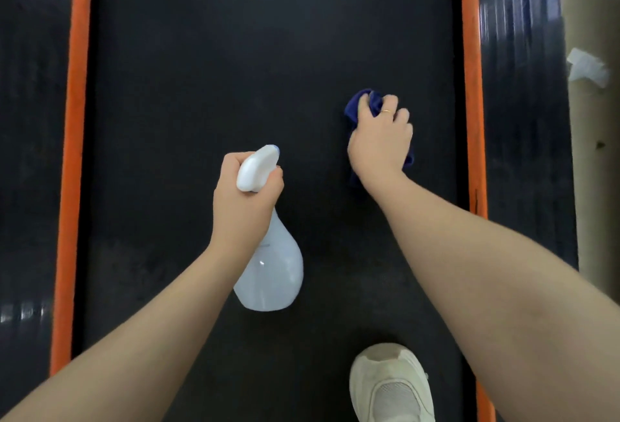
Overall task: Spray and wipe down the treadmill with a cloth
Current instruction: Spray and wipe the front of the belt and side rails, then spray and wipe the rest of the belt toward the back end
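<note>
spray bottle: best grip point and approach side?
The narrow neck under the white trigger head of the spray bottle, from the near side, as the left hand grips it now: the neck fits curled fingers, the bulbous body below does not.

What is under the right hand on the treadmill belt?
A bunched blue cloth lies under the right hand on the black belt. Only its edges show; the hand covers its middle.
</note>
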### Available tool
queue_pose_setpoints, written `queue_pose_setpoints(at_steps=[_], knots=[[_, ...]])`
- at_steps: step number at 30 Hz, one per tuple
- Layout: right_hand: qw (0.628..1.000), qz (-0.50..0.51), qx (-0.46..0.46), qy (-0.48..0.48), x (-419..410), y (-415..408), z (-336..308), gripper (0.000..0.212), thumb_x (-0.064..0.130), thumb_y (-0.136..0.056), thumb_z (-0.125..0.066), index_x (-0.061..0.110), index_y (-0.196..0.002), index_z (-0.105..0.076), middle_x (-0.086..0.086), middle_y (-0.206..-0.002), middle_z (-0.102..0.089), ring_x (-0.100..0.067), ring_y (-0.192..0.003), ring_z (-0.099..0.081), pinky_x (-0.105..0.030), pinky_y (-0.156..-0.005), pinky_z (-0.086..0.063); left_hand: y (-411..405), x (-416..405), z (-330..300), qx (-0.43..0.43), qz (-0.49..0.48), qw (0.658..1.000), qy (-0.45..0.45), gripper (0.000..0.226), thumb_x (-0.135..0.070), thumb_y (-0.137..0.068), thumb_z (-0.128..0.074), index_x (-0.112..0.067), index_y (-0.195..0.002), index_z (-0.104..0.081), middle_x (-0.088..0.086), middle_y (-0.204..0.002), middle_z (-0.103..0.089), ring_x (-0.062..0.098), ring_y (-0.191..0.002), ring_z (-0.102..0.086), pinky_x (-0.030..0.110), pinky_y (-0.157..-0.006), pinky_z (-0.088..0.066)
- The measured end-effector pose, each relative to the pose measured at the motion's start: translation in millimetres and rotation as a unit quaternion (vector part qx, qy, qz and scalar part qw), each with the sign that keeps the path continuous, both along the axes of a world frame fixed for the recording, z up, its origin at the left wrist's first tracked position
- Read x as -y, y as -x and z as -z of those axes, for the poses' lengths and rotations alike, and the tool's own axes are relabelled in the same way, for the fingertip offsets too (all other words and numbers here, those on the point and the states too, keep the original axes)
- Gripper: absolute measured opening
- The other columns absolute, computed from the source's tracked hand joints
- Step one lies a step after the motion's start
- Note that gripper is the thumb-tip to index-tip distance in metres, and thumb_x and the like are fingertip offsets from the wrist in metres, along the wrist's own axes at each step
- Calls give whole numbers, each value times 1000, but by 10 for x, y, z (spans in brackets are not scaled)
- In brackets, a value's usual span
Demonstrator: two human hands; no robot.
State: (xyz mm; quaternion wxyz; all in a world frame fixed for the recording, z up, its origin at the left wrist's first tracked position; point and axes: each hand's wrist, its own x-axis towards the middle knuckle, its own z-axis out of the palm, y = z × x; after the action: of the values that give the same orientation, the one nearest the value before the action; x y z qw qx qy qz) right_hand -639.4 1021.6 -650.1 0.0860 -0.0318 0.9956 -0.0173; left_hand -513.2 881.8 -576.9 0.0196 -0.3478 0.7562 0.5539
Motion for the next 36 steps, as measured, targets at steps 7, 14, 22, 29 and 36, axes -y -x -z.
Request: queue_pose_setpoints(at_steps=[7,14,22,29,36], knots=[[925,-372,-41,72,242,-196,144,51,22,-72,-59,17,-122,-61,-19,-115,-59,-36,-76,-55,-36,-60,-44,79,184,164,18,-52,998,-8,24,-25,-85,-64,-22,-106,-53,-8,-92,-58,10,-83,-58,23,-67,-45],[997,48,-51,38,-452,-274,168,55,17,-75,-50,13,-130,-54,-25,-123,-50,-43,-89,-51,-44,-71,-42,24,283,187,3,-58,998,-19,27,-23,-85,-63,-21,-111,-58,-8,-96,-61,9,-85,-60,19,-68,-43],[961,-271,-52,26,-634,-1142,176,57,15,-71,-46,19,-128,-52,-16,-118,-49,-31,-73,-47,-34,-57,-39,63,-86,-19,0,106,994,-16,23,-24,-87,-62,-23,-107,-50,-15,-95,-58,0,-85,-56,17,-66,-43],[994,-7,31,-100,-972,-1199,-25,55,8,-78,-37,6,-131,-51,-23,-120,-54,-34,-78,-53,-35,-63,-42,-75,-307,-137,26,170,985,-28,22,-23,-89,-59,-23,-108,-48,-17,-96,-57,2,-86,-56,19,-69,-43],[990,-132,16,-45,-907,-1268,-1,67,8,-68,-68,9,-132,-50,-22,-120,-53,-37,-78,-54,-38,-63,-45,-129,-371,-161,22,178,984,-2,26,-24,-90,-59,-23,-111,-46,-14,-99,-55,3,-88,-56,17,-66,-42]])
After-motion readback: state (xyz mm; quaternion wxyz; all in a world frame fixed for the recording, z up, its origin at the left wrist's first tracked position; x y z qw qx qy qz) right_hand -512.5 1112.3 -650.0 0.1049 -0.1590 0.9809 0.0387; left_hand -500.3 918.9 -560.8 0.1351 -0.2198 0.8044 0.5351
